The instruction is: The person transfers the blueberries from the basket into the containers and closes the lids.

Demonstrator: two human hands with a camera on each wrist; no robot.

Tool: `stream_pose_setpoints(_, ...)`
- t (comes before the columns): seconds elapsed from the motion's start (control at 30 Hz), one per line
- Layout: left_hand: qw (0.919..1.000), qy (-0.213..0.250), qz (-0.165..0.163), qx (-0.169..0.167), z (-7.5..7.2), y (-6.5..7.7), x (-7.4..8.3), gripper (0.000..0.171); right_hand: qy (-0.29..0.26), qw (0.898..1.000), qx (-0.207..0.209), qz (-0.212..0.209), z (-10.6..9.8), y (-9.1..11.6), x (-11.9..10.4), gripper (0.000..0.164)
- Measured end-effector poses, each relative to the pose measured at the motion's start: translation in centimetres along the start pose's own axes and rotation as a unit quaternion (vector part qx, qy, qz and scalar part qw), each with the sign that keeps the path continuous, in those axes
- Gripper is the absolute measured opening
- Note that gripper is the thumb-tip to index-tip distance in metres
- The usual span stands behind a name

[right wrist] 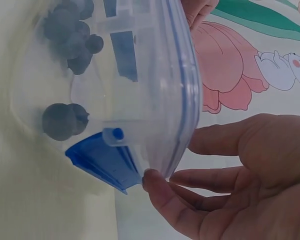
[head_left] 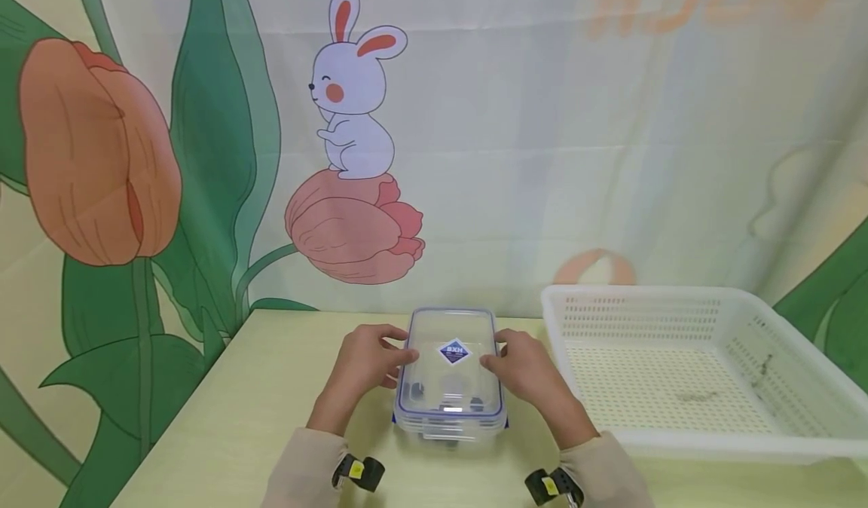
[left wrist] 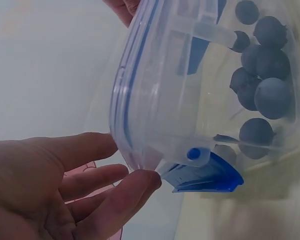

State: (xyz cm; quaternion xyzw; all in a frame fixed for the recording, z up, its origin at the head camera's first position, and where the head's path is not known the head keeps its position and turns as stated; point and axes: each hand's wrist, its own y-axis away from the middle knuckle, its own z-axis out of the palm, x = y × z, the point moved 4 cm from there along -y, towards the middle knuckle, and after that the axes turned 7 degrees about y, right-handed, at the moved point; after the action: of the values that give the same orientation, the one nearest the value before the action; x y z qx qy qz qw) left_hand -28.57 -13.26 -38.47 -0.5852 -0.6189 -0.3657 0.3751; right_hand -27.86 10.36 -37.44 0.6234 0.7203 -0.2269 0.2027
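A clear plastic food container point(head_left: 441, 434) stands on the table, with a blue-edged lid point(head_left: 450, 324) on top bearing a blue-and-white diamond sticker point(head_left: 455, 351). Dark round blueberries point(left wrist: 272, 97) show through its wall, low in the box. My left hand point(head_left: 369, 356) pinches the lid's left rim, thumb on top and fingers at the side. On the opposite side my right hand point(head_left: 532, 368) pinches the rim the same way. Blue side latches, one near the left fingers point(left wrist: 205, 175) and another latch point(right wrist: 105, 162) in the right wrist view, are swung outward.
To the right sits a large white perforated plastic basket point(head_left: 661, 442) close beside the right forearm. The pale yellow table point(head_left: 224, 417) meets a curtain point(head_left: 488, 154) printed with tulips and a rabbit at its back edge. Black straps circle both sleeves.
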Motion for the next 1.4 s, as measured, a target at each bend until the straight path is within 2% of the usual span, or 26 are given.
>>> stream_pose_setpoints(0.27, 0.9998, 0.009, -0.014, -0.009, -0.7, -0.3, -0.4, 0.044, -0.052, 0.999, 0.005, 0.007, 0.6, -0.1, 0.1, 0.048)
stream_pose_setpoints(0.67, 0.9988, 0.034, -0.030, -0.018, -1.1, -0.7, -1.6, 0.050, -0.101, 0.994, -0.014, 0.036, 1.5, -0.2, 0.6, 0.058)
stream_pose_setpoints(0.8, 0.9968, 0.048, -0.053, -0.036, -1.1, -1.2, -2.8, 0.058, -0.106, 0.993, -0.025, 0.047, 1.7, 0.0, 0.7, 0.064)
stream_pose_setpoints(0.93, 0.9920, 0.062, -0.084, -0.071, -1.1, -1.6, -4.0, 0.070, -0.132, 0.987, -0.051, 0.072, 2.1, 0.2, 1.0, 0.073)
stream_pose_setpoints(1.1, 0.9885, 0.072, -0.094, -0.094, -1.0, -1.8, -4.7, 0.079, -0.170, 0.978, -0.075, 0.093, 2.6, 0.4, 1.3, 0.077)
stream_pose_setpoints(1.2, 0.9898, 0.063, -0.097, -0.082, -1.1, -1.7, -4.6, 0.082, -0.154, 0.981, -0.071, 0.095, 2.6, 0.5, 1.4, 0.078)
stream_pose_setpoints(1.4, 0.9942, 0.044, -0.089, -0.042, -1.3, -1.6, -4.0, 0.081, -0.069, 0.994, -0.025, 0.082, 2.1, 0.3, 1.3, 0.082)
